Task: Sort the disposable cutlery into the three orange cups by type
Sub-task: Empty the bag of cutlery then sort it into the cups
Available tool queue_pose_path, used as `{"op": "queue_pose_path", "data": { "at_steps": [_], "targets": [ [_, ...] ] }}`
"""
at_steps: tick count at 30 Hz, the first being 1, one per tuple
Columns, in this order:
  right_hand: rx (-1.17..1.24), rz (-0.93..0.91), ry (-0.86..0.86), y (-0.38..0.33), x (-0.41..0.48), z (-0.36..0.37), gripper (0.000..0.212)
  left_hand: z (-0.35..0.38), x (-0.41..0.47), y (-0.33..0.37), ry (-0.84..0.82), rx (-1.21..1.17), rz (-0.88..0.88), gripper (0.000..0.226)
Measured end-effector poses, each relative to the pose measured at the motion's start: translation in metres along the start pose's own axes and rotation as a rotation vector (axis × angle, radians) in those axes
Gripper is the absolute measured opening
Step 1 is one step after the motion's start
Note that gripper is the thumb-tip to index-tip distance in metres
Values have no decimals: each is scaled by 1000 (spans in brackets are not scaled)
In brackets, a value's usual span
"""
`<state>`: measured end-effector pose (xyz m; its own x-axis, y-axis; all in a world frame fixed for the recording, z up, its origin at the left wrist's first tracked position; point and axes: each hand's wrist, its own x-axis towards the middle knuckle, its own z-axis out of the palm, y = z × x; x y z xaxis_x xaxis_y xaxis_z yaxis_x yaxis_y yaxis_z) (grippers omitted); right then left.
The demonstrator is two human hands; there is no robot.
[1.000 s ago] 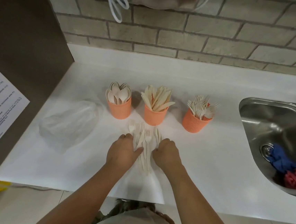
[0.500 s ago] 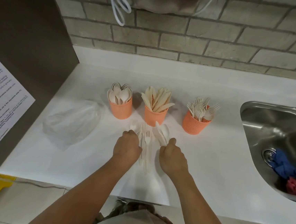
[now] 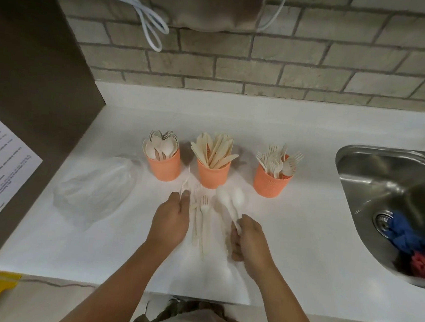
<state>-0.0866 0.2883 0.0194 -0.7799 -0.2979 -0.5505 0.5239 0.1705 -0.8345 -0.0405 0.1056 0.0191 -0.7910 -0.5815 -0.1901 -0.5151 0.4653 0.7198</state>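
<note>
Spoons [image 3: 231,201]: right hand [image 3: 248,239] | utensil [image 3: 185,183]: left hand [image 3: 170,219] | cutlery pile [image 3: 198,221]: between hands

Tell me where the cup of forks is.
In the head view, the fork cup stands furthest right in the row, between the knife cup and the sink.

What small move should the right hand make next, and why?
The right hand grips two spoons by their handles, and the leftmost orange cup already holds spoons, so it should probably carry them there. The left hand pinches a blurred utensil.
</note>
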Motion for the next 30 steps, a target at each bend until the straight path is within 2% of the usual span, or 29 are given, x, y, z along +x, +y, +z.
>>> {"op": "queue_pose_path", "data": {
  "at_steps": [2,4,7,9,15,21,24,27,30],
  "targets": [
    [97,-11,-12,-3,-4,5,25,-3,-8,14,-66,-296,-98,52],
    [131,-35,-4,-5,-8,11,21,-1,-12,24,-179,-576,-180,41],
    [123,-90,-29,-6,-15,20,21,4,-18,30,-319,-766,-233,32],
    [72,-124,-51,-4,-19,26,23,10,-21,31,-352,-842,-244,24],
    [-56,-183,-71,4,-20,33,25,18,-28,29,-387,-887,-276,36],
    [-90,-304,6,8,-9,46,18,7,-27,26,-308,-920,-276,38],
    [-28,-364,-1,7,-6,60,6,-1,-27,23,-227,-924,-270,23],
    [8,-436,0,1,-6,75,11,-11,-24,18,-159,-934,-255,17],
    [-88,-581,6,-19,0,88,17,-26,-18,11,-106,-863,-234,18]
  ]
}}
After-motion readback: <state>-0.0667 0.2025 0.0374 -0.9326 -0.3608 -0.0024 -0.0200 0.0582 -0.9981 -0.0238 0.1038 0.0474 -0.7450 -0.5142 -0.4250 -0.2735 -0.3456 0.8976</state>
